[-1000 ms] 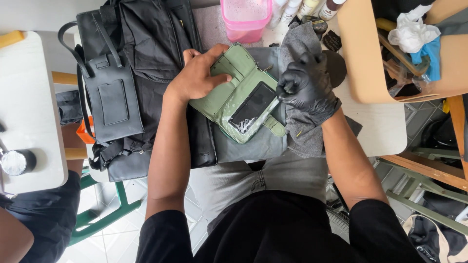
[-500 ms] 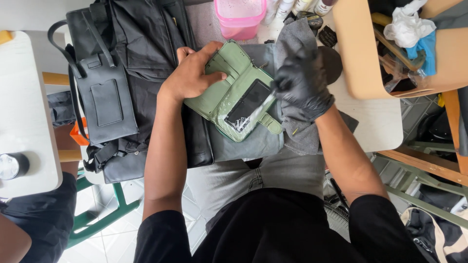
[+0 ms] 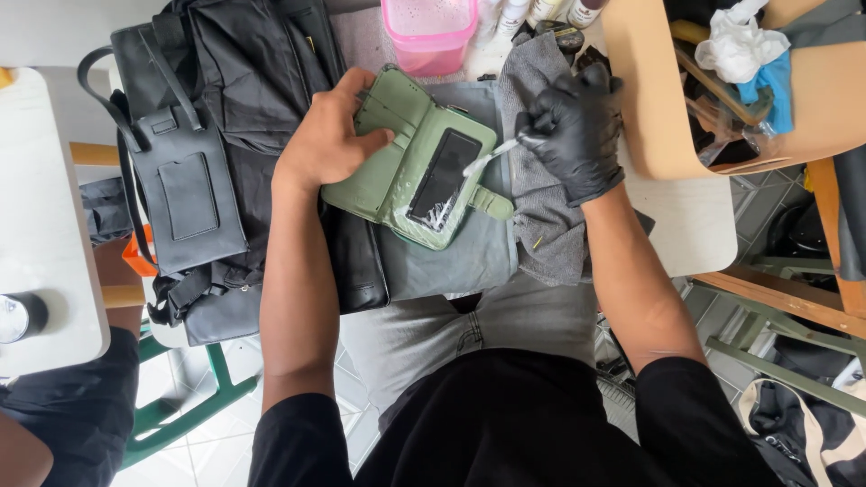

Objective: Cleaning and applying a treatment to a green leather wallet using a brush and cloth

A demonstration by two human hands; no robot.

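An open green wallet-style case [image 3: 410,158] with a clear window over a dark phone lies on a grey cloth [image 3: 469,243] over my lap. My bare left hand [image 3: 329,140] presses down on the case's upper flap and holds it flat. In a black glove, my right hand [image 3: 577,126] pinches a thin white brush or swab [image 3: 492,155]. Its tip touches the case's right edge next to the strap tab.
Black bags [image 3: 198,162] are piled at the left. A pink tub [image 3: 428,32] and bottles stand at the top. A darker grey rag [image 3: 546,225] lies under my right hand. A tan box [image 3: 686,108] holds rags at right. White table [image 3: 41,216] at far left.
My right hand moved up and away from the phone window, now touching the tool's tip to the case's right edge. The left hand slid a little further onto the flap.
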